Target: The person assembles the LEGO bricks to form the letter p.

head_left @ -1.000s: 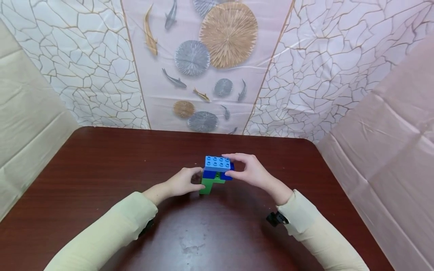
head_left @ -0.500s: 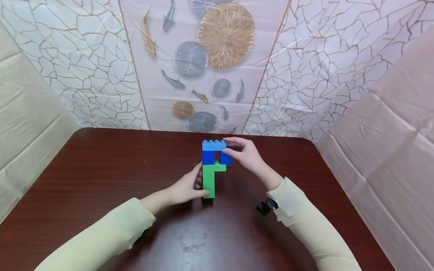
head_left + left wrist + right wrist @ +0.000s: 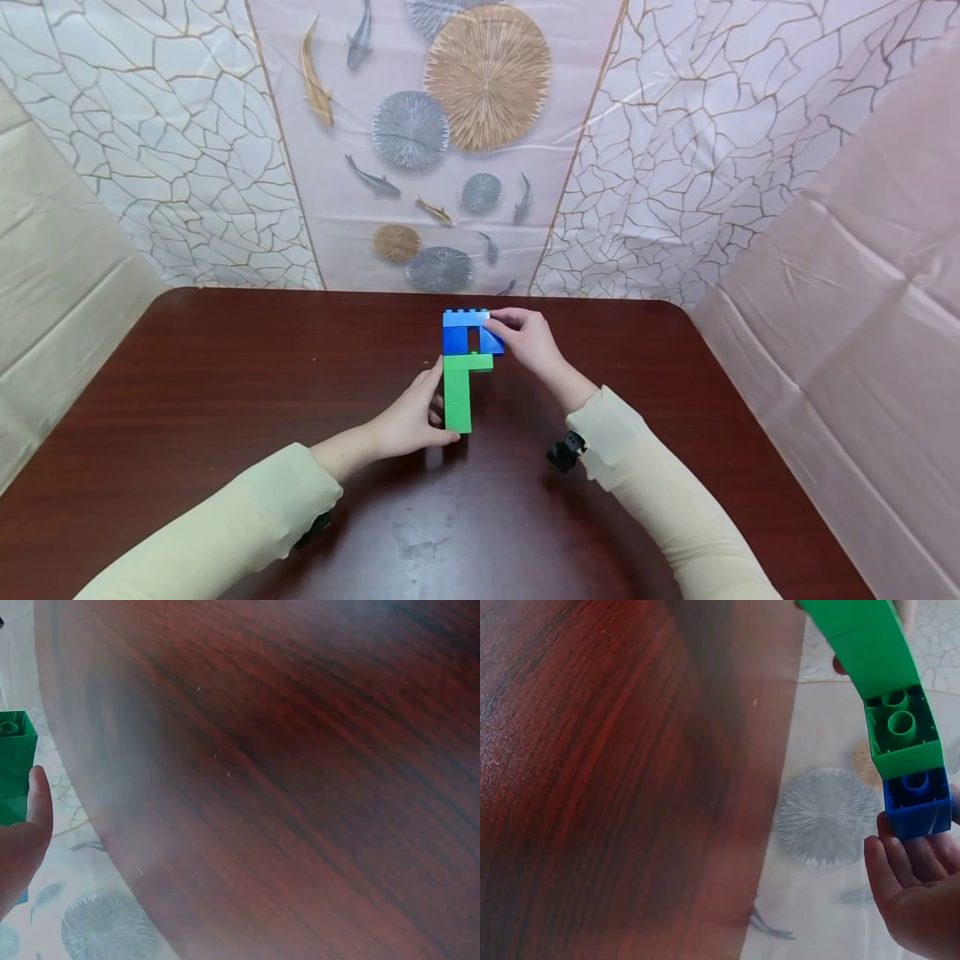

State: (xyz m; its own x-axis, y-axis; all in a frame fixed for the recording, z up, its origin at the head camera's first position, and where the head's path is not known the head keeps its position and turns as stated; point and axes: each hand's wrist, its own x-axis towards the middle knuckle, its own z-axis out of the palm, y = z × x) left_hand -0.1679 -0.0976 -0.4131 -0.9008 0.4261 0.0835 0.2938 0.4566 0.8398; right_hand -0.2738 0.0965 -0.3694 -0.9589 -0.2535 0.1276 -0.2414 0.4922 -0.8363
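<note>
Both hands hold one assembly of toy building bricks between them. Its column of green bricks [image 3: 457, 400] has a green arm jutting right near the top. Above sit two dark blue bricks [image 3: 454, 341] with a gap between them, bridged by a light blue brick [image 3: 463, 318]. My left hand [image 3: 408, 421] grips the column from the left, thumb near its bottom end. At the upper right, my right hand [image 3: 531, 342] pinches the blue end, thumb in front. Hollow undersides of a green brick [image 3: 901, 727] and a dark blue brick [image 3: 919, 819] show in the right wrist view.
A dark reddish-brown table [image 3: 225, 383] lies beneath the hands. Behind it hangs a patterned cloth [image 3: 420, 208] with fish and round motifs, and pale cloth panels [image 3: 840, 333] stand at both sides. Each wrist wears a small black device [image 3: 566, 452].
The brick assembly has turned from showing its studded top to showing its tall side. My left hand's thumb has come down to the column's bottom end, and my right hand has shifted up and left.
</note>
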